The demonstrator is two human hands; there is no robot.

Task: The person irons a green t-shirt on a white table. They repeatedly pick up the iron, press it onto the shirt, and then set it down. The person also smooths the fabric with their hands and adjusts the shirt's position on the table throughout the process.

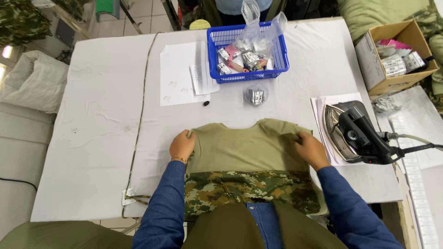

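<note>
The near end of the olive shirt (247,147) with its camouflage panel (249,189) runs under the person's own body at 6 o'clock, so its hem is hidden. The shirt lies flat on the white table (101,129), at centre toward the near edge. The left hand (182,145) pinches the shirt's left shoulder edge, fingers closed on the cloth. The right hand (311,148) grips the right shoulder fold, fingertips tucked out of sight beneath the fabric. At 12 o'clock stands a blue basket (248,54) of small packets and a clear bag, their detail too fine to read. Paper sheets (182,74) lie at 11 o'clock. An iron (355,133) rests at 3 o'clock, near the right hand. A cardboard box (394,55) sits at 2 o'clock.
</note>
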